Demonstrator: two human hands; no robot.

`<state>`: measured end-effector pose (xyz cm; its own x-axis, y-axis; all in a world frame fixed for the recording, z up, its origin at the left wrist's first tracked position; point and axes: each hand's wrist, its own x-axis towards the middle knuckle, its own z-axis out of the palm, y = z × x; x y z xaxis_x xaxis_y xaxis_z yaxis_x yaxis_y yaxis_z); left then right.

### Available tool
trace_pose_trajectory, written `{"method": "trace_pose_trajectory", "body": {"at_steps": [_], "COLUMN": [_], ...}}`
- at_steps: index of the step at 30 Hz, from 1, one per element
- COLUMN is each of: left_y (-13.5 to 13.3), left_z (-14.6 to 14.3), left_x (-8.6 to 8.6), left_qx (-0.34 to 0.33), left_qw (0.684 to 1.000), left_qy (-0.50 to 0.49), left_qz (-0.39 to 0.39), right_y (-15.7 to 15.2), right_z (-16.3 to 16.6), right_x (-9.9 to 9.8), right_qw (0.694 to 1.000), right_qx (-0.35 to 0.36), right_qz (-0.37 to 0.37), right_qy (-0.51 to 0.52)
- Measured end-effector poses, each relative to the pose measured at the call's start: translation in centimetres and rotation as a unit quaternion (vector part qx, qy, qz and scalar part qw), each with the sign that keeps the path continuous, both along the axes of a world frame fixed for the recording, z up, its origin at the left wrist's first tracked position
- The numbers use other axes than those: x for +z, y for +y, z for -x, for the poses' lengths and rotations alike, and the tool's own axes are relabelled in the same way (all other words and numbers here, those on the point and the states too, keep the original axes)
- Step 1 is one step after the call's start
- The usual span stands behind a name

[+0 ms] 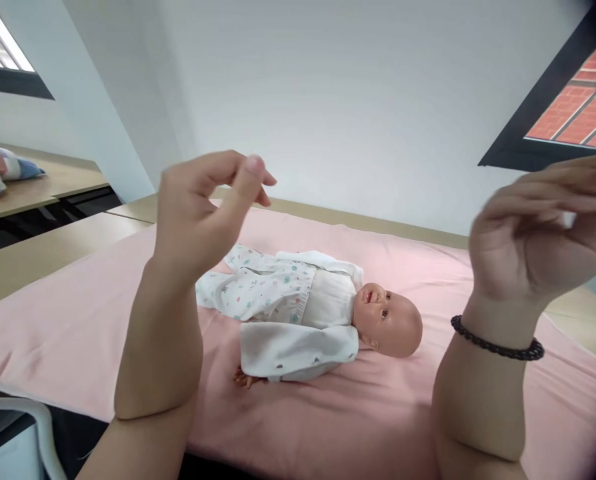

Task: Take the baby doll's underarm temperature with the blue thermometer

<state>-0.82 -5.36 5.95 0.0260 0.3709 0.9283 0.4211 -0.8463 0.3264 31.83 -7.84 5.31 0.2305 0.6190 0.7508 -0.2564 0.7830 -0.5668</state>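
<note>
My left hand is raised above the doll's legs, its fingers curled in toward the thumb, and nothing shows in it. At the right edge, my right hand is held up with thumb and fingers drawn together. A small dark spot shows at its fingertips, too cut off to make out. Between my arms a baby doll lies on its back, head to the right, apart from both hands. It wears a white long-sleeved top and white patterned trousers. One small doll hand pokes out of the near sleeve.
A pink cloth covers the table under the doll. A white wall stands behind, with a barred window at right. Another doll lies on a far table at left. A pale curved tube is at lower left.
</note>
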Motion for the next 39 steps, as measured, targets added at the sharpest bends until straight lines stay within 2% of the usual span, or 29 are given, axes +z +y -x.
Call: {"method": "trace_pose_trajectory", "body": {"at_steps": [1,3,5,7,8,9,11,12,14,17,18,20,22,23,25,26,27,30,32,35,36,39], "left_y": [0.4,1.0,1.4,1.5,1.5,1.5,1.3,1.2,1.1,1.0,1.0,0.9,0.9,0.9,1.0,1.0,1.0,1.0,0.9,0.6,0.5,0.3], "left_z": [-0.1,-0.1,-0.2,-0.1,-0.1,-0.1,-0.1,-0.2,-0.2,-0.3,-0.3,-0.4,-0.5,-0.5,-0.6,-0.6,-0.6,-0.6,-0.7,-1.0,-1.1,-1.4], "left_x": [0.0,0.0,0.1,0.2,0.2,0.2,0.2,0.2,0.2,0.3,0.3,0.3,0.3,0.3,0.3,0.3,0.3,0.3,0.3,0.4,0.4,0.4], "left_qx": [-0.028,-0.068,-0.083,-0.087,-0.09,-0.093,-0.097,-0.1,-0.101,-0.095,-0.093,-0.091,-0.089,-0.088,-0.085,-0.084,-0.084,-0.074,-0.066,-0.055,-0.049,-0.036], "left_qw": [0.999,0.991,0.984,0.982,0.982,0.982,0.983,0.983,0.984,0.986,0.986,0.987,0.989,0.989,0.99,0.99,0.99,0.991,0.991,0.991,0.991,0.992], "left_qy": [-0.038,-0.102,-0.141,-0.149,-0.148,-0.146,-0.142,-0.141,-0.138,-0.133,-0.133,-0.127,-0.119,-0.115,-0.112,-0.112,-0.111,-0.112,-0.116,-0.12,-0.121,-0.119], "left_qz": [-0.016,-0.048,-0.075,-0.08,-0.076,-0.071,-0.061,-0.059,-0.055,-0.044,-0.041,-0.03,-0.021,-0.016,-0.013,-0.014,-0.016,-0.024,-0.025,-0.015,-0.012,-0.006], "right_y": [0.1,0.8,1.8,3.0,3.6,4.1,4.9,5.2,5.7,6.4,6.5,6.7,6.7,6.7,6.7,6.7,6.7,6.7,6.5,6.1,6.0,5.9], "right_z": [-0.9,-2.0,-2.5,-2.8,-2.9,-3.1,-3.5,-3.7,-3.9,-3.7,-3.5,-3.0,-2.4,-2.2,-1.9,-1.8,-1.8,-1.7,-1.6,-1.7,-1.7,-2.0], "right_x": [0.0,-0.2,-0.6,-1.1,-1.3,-1.6,-2.1,-2.3,-2.6,-3.0,-3.0,-3.1,-3.1,-3.1,-3.2,-3.3,-3.3,-3.3,-3.2,-3.0,-3.0,-3.2], "right_qw": [1.0,0.996,0.967,0.934,0.937,0.953,0.984,0.989,0.98,0.938,0.945,0.976,0.985,0.98,0.941,0.925,0.926,0.972,0.97,0.931,0.934,0.975], "right_qx": [0.0,-0.028,-0.084,-0.12,-0.109,-0.08,-0.005,0.017,0.003,-0.035,-0.017,0.054,0.089,0.075,0.037,0.03,0.034,0.066,0.059,0.05,0.054,0.061], "right_qz": [-0.011,0.013,0.096,0.166,0.175,0.163,0.114,0.1,0.134,0.228,0.223,0.157,0.105,0.112,0.174,0.195,0.198,0.131,0.129,0.197,0.196,0.136], "right_qy": [-0.001,-0.085,-0.222,-0.293,-0.283,-0.243,-0.138,-0.11,-0.151,-0.258,-0.24,-0.138,-0.105,-0.149,-0.287,-0.324,-0.319,-0.186,-0.199,-0.304,-0.294,-0.167]}}
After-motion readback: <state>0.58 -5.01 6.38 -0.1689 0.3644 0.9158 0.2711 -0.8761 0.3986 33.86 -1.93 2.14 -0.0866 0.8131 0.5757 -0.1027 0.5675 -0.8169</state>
